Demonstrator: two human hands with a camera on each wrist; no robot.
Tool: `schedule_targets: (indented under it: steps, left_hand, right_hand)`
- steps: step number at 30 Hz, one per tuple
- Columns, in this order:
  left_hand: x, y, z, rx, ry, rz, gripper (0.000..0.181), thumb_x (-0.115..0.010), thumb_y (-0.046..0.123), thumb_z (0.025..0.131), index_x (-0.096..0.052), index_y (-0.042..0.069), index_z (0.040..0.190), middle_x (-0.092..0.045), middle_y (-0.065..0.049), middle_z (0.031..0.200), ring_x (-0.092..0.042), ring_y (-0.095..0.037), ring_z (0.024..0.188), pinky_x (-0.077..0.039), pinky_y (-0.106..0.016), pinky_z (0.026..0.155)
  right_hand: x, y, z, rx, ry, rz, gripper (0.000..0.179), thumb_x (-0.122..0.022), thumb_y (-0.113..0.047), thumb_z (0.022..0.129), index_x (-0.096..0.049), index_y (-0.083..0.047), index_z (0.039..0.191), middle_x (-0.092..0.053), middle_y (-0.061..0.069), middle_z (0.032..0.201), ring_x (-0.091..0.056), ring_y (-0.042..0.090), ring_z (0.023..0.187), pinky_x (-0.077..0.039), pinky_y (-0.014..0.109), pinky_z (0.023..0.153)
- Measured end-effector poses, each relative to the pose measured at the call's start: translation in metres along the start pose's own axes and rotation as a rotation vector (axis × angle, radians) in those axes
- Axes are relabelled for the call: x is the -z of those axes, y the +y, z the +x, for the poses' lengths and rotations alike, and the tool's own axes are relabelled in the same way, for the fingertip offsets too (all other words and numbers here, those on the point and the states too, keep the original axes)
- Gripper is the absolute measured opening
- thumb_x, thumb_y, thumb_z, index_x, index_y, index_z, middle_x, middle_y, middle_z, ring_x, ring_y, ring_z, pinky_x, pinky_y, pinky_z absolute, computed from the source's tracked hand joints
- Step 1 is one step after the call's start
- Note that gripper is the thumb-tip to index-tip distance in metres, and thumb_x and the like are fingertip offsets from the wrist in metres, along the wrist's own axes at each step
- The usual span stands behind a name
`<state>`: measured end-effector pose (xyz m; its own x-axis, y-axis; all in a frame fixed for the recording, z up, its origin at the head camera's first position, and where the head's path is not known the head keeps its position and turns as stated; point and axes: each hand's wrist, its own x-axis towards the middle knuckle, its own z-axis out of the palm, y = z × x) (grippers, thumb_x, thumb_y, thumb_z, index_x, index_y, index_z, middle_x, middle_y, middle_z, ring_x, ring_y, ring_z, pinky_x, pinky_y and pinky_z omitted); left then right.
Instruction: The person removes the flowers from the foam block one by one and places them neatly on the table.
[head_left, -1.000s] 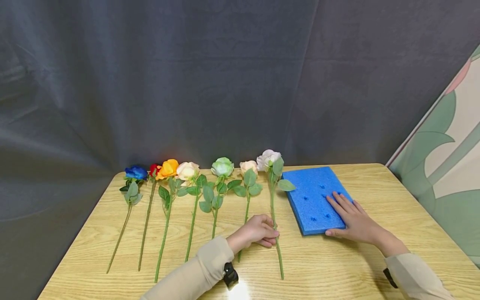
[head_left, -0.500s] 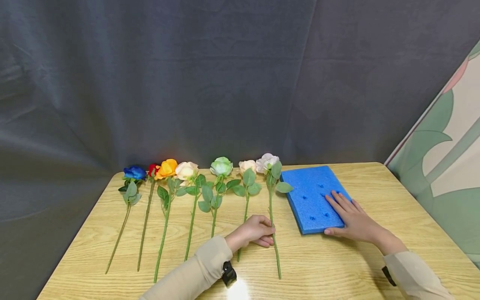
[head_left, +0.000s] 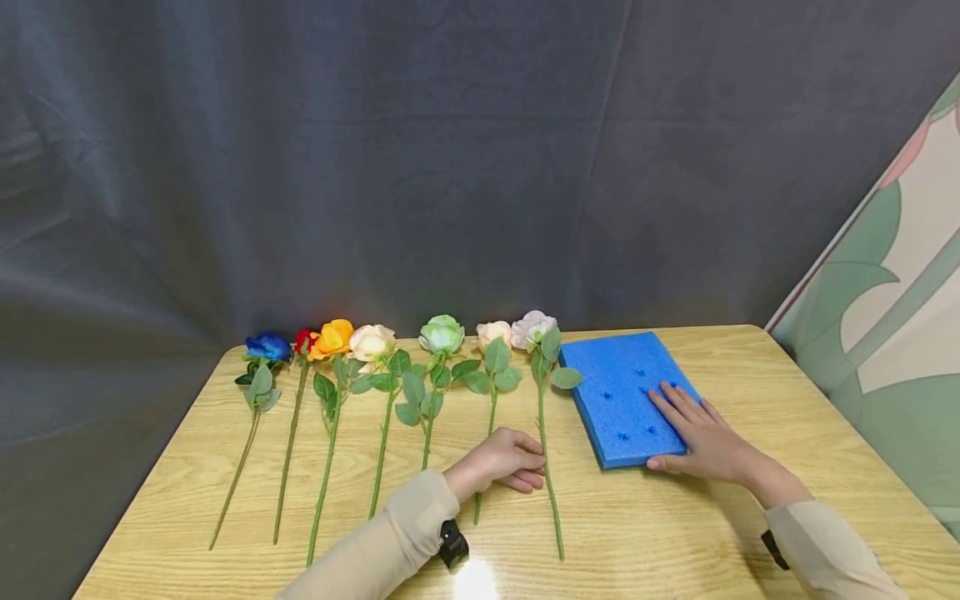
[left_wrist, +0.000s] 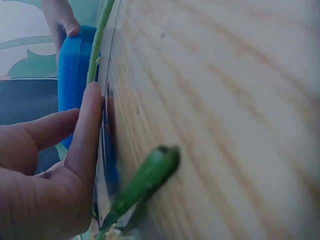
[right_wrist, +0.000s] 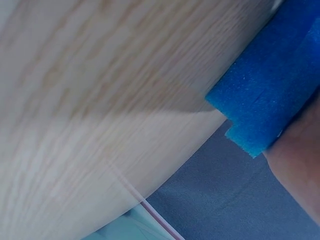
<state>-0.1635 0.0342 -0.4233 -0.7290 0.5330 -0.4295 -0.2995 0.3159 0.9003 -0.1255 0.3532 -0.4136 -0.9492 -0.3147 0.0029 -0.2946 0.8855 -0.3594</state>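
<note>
Rightmost in a row of artificial roses, a pale lilac rose [head_left: 533, 331] lies on the table with its green stem towards the front. My left hand [head_left: 504, 460] is beside that stem, fingertips at it. In the left wrist view its fingers [left_wrist: 86, 135] look fairly straight, the stem [left_wrist: 100, 42] running behind one fingertip. Under this hand passes a peach rose's stem, its cut end [left_wrist: 155, 170] close to the camera. Spread flat, my right hand [head_left: 708, 442] rests on a blue foam block [head_left: 615, 358] dotted with small holes; the right wrist view shows the block's edge [right_wrist: 260, 95].
Further left lie a green rose [head_left: 442, 334], a cream rose [head_left: 372, 342], an orange rose [head_left: 332, 339], a red rose [head_left: 303, 341] and a blue rose [head_left: 267, 347]. Behind the wooden table [head_left: 630, 533] hangs a dark curtain [head_left: 450, 167]; a patterned panel [head_left: 892, 317] stands at right.
The lilac rose's head has sunk and moved slightly left, down onto the table. My left hand has drawn back a little leftwards from its stem. My right hand stays on the foam block.
</note>
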Motion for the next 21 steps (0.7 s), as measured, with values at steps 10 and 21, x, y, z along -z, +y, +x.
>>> schedule_targets:
  steps: [10, 21]
  left_hand:
    - [0.011, 0.003, -0.009, -0.02, -0.033, 0.109, 0.032, -0.057, 0.009, 0.095, -0.059, -0.002, 0.125, -0.071, -0.017, 0.1, -0.07, -0.019, 0.072, -0.06, -0.029, 0.062]
    - [0.049, 0.011, -0.042, -0.193, 0.108, 0.243, 0.039, -0.058, 0.017, 0.095, -0.055, -0.002, 0.129, -0.066, -0.023, 0.112, -0.067, -0.031, 0.095, -0.059, -0.037, 0.074]
  right_hand:
    - [0.003, -0.004, 0.003, -0.038, -0.032, 0.024, 0.103, -0.076, -0.049, 0.074, -0.027, 0.002, 0.148, -0.019, 0.034, 0.152, -0.014, 0.051, 0.141, -0.012, 0.071, 0.109]
    - [0.003, -0.011, 0.004, -0.036, -0.046, 0.032, 0.106, -0.08, -0.047, 0.068, -0.03, 0.006, 0.146, -0.02, 0.038, 0.15, -0.016, 0.056, 0.137, -0.012, 0.075, 0.106]
